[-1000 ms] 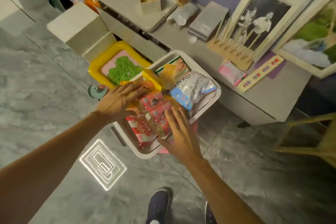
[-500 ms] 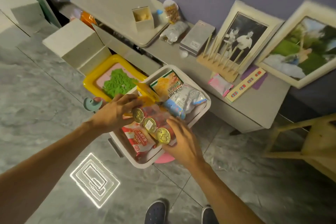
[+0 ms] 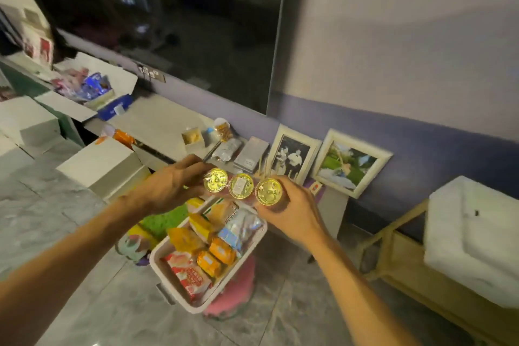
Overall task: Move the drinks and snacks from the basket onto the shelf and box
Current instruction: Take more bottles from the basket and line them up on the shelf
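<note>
head | left hand point(image 3: 171, 185) grips the 9 o'clock end of the three-can pack point(image 3: 241, 186), right hand point(image 3: 292, 213) wraps its 3 o'clock end | pack in the air, gold tops up, basket point(image 3: 156, 258) at its 6 o'clock, apart | snack packets point(image 3: 202, 244) in basket | shelf point(image 3: 157, 123) at 10 o'clock, open box point(image 3: 92, 87) beyond

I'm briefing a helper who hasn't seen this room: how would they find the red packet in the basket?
Below the big dark screen, a white basket sits near the floor, under the cans held by the left hand and right hand. The red packet lies in its near corner. It is the only red-and-white one; its neighbours are orange.
</note>
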